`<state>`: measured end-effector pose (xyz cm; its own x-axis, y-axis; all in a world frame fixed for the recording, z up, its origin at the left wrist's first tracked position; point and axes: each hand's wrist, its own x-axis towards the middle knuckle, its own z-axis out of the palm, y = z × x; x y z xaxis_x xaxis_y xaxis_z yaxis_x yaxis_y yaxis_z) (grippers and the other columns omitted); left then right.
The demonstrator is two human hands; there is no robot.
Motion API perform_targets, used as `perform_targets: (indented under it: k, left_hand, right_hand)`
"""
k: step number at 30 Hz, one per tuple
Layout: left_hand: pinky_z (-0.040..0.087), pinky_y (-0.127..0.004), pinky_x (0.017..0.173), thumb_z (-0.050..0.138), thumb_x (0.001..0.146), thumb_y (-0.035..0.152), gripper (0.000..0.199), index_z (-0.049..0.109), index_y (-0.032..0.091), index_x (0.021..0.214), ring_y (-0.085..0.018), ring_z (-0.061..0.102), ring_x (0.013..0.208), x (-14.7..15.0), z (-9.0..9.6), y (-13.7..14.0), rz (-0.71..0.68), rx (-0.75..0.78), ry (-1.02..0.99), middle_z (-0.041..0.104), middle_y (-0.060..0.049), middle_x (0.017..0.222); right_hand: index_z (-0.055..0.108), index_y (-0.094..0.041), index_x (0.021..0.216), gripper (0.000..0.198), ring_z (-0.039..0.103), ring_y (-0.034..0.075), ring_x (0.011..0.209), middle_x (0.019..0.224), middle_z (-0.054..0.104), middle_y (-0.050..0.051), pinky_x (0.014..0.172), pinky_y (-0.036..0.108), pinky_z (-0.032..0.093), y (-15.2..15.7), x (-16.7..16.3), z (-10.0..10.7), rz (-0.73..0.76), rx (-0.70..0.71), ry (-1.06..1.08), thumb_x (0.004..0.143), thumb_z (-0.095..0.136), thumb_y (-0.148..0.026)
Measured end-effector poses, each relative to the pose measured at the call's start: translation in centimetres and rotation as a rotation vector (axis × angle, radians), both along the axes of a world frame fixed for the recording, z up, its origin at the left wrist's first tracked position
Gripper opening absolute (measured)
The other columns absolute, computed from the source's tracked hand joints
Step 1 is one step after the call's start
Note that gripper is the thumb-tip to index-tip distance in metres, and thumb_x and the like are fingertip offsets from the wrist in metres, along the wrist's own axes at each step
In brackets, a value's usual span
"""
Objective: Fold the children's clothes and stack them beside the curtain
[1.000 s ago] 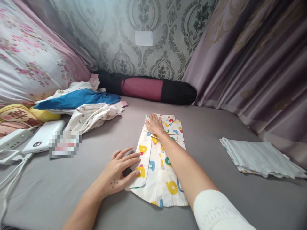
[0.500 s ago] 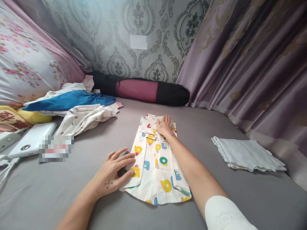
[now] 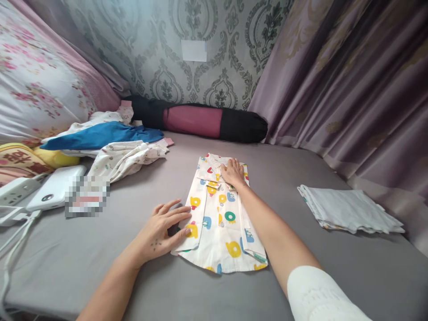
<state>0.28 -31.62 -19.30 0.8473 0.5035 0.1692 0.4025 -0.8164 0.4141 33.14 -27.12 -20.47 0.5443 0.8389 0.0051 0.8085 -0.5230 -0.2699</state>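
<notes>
A small white shirt [image 3: 217, 240] with yellow, blue, green and red prints lies on the bed, its collar end away from me. Both its sleeves are laid lengthwise down the front, and the sides are turned in. My left hand [image 3: 164, 229] rests at the shirt's left edge, fingertips touching the folded sleeve, fingers spread. Near the collar, my right hand [image 3: 233, 172] lies flat on the upper right part of the shirt. The right forearm covers some of the shirt's right side.
On the right is a folded pale cloth stack [image 3: 349, 209]. Loose clothes [image 3: 110, 136] lie heaped at back left, near a white power bank [image 3: 55, 189] and power strip [image 3: 20, 191] with cables. A black and maroon bolster-shaped bag [image 3: 192, 121] lies along the wall.
The view has shifted slightly, so everything sits a little higher and to the right. Both hands keep nearly the same places on the shirt, which looks unchanged.
</notes>
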Motion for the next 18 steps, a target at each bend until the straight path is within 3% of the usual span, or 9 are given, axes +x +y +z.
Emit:
perform_targets:
  k: [7,12,18]
  left_hand:
    - [0.032,-0.049,0.109,0.054,0.092,0.049,0.041,0.061,0.032,0.129,-0.032,0.038,0.139,0.0,0.0,0.0,0.003,-0.005,0.001,0.06,-0.003,0.138]
    - [0.031,-0.049,0.109,0.054,0.092,0.05,0.041,0.062,0.031,0.128,-0.032,0.04,0.138,0.1,0.4,-0.3,0.008,-0.023,-0.006,0.06,-0.004,0.138]
    - [0.031,-0.049,0.109,0.056,0.091,0.05,0.04,0.062,0.032,0.126,-0.032,0.04,0.138,-0.1,0.1,-0.2,0.015,-0.02,-0.029,0.059,-0.004,0.138]
  right_hand:
    - [0.017,-0.013,0.156,0.072,0.001,0.028,0.151,0.164,0.006,0.014,0.119,0.054,0.001,-3.0,-2.9,1.3,0.123,-0.068,0.139,0.098,0.016,-0.056]
    - [0.014,-0.013,0.157,0.075,0.0,0.029,0.151,0.164,0.006,0.015,0.117,0.058,-0.001,-4.4,-5.0,1.2,0.153,-0.095,0.077,0.098,0.014,-0.059]
    - [0.017,-0.014,0.156,0.072,0.004,0.029,0.15,0.164,0.009,0.015,0.117,0.059,0.0,-4.2,-5.3,0.5,0.133,-0.079,0.012,0.098,0.019,-0.056]
